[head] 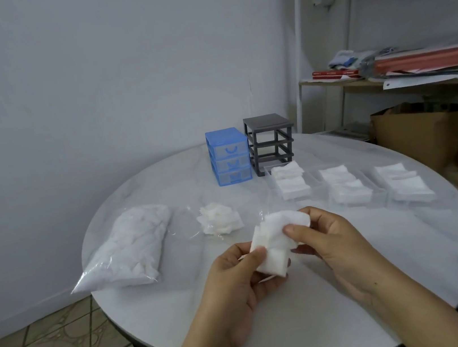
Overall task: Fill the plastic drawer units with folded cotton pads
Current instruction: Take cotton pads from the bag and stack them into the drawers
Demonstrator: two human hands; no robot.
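Both hands' (237, 276) (332, 235) grip pinches a cotton pad (276, 240) (loose pile (219, 217) beyond, bag (131, 244) left).

Two small plastic drawer units beyond the fingers (291, 231): one blue with three clear drawers (228, 156), one grey empty frame (270, 142). Three clear plastic drawers of folded white cotton pads (291, 183) (346, 190) (401, 181) to their right. One clear bag of pads (127, 248), one loose pile (219, 218) to their left.

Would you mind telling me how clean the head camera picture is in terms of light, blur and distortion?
Head view: soft, even light with faint shadows; wide-angle bending curves the shelf frame; slight softness on the cotton pad held by left hand and right hand; mild sheen on the plastic bag.
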